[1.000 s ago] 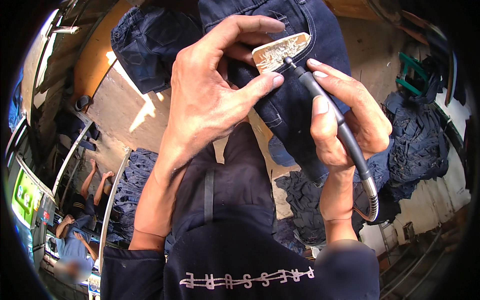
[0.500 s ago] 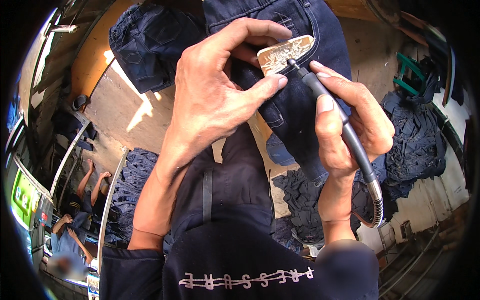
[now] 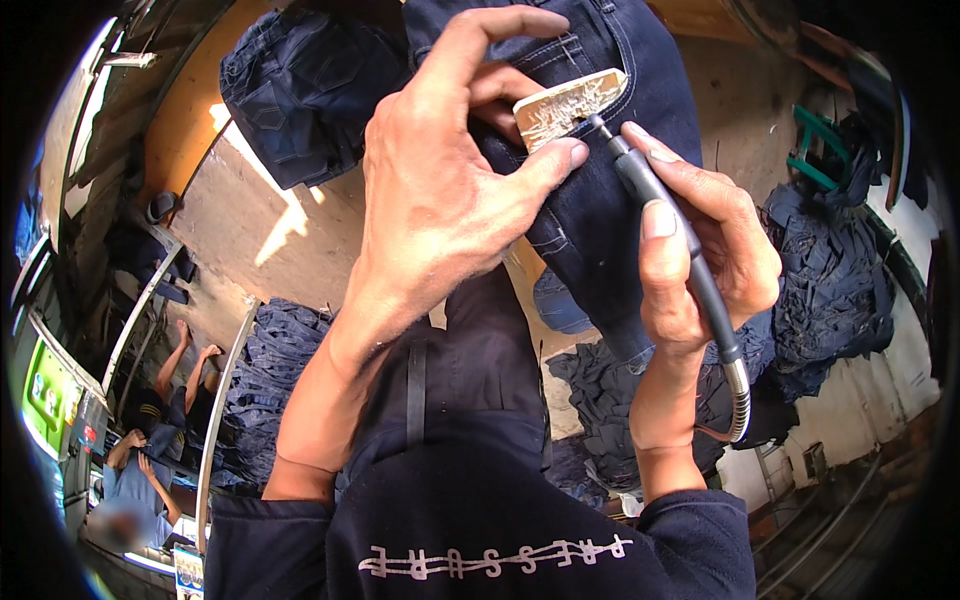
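Note:
My left hand (image 3: 445, 190) grips a small tan block (image 3: 562, 104), flat at one end and pointed at the other. White carved lines cover its face. My thumb presses its lower edge, other fingers are bent behind it, and the index finger is raised off it. Like a pen, my right hand (image 3: 725, 245) holds a black rotary engraving handpiece (image 3: 655, 185) with a flexible metal shaft. Its tip is at the block's lower edge, near my left thumb; whether it touches, I cannot tell. Behind the block lie dark blue jeans (image 3: 655, 75).
Folded jeans (image 3: 310, 90) lie at the upper left. Heaps of dark denim (image 3: 830, 280) are on the right, more (image 3: 270, 360) on the left. A green stool-like frame (image 3: 820, 150) stands at the far right. Another person (image 3: 135, 490) sits at the lower left.
My left index finger has lifted away from the block's upper edge. The handpiece tip has drawn back slightly to the right, and its shaft has swung a little left.

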`<act>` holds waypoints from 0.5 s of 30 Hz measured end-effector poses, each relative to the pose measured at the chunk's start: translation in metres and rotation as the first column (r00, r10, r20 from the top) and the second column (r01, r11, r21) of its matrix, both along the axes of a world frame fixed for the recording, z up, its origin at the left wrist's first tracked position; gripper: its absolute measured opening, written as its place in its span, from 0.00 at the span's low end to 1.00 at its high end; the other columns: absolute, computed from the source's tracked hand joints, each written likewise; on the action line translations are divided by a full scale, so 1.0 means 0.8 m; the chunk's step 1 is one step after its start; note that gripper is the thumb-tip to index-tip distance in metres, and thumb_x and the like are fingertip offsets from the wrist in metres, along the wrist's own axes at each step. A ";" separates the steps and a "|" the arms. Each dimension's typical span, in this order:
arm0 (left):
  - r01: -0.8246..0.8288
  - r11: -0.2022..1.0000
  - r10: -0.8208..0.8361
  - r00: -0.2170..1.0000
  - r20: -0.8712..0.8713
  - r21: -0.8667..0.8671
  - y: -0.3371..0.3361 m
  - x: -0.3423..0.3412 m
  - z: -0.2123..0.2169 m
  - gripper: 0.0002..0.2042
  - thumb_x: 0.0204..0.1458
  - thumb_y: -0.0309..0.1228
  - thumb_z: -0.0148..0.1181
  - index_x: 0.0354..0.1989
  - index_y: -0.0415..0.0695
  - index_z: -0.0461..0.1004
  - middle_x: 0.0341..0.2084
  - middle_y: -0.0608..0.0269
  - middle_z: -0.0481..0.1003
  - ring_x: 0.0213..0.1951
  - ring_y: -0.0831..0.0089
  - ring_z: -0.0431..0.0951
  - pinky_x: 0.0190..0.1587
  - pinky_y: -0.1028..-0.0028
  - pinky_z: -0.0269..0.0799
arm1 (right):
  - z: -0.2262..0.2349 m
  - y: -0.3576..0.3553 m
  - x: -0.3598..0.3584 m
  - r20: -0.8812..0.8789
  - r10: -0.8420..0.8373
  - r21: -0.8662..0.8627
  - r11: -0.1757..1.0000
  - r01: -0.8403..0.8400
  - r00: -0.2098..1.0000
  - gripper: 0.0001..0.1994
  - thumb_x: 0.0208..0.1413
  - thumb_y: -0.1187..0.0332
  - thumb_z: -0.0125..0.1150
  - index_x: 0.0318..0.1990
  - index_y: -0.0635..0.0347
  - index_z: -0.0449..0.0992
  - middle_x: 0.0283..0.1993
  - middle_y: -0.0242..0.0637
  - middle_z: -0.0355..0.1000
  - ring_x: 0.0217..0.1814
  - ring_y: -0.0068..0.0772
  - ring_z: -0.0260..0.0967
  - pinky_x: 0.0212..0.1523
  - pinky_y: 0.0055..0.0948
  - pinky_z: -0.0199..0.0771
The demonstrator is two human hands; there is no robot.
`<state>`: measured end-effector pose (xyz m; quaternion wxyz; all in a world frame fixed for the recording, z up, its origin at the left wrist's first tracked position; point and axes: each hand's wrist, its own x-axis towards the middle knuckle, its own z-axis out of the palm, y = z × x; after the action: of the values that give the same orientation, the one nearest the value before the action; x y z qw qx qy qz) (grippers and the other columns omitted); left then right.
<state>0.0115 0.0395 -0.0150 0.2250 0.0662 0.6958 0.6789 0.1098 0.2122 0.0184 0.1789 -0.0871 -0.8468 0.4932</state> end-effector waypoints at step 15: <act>0.133 0.989 -0.138 0.987 -0.085 -0.063 -0.013 0.006 -0.007 0.27 0.50 0.17 0.81 0.60 0.39 0.80 0.47 0.59 0.86 0.50 0.75 0.86 0.57 0.75 0.83 | 0.011 -0.002 0.003 0.086 0.123 0.113 0.985 -0.133 0.989 0.13 0.59 0.79 0.64 0.48 0.83 0.82 0.49 0.68 0.84 0.56 0.57 0.87 0.61 0.41 0.85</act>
<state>0.0161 0.0290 -0.0203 0.2410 0.1372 0.7180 0.6384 0.1118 0.2108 0.0273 0.1180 -0.0410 -0.8849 0.4486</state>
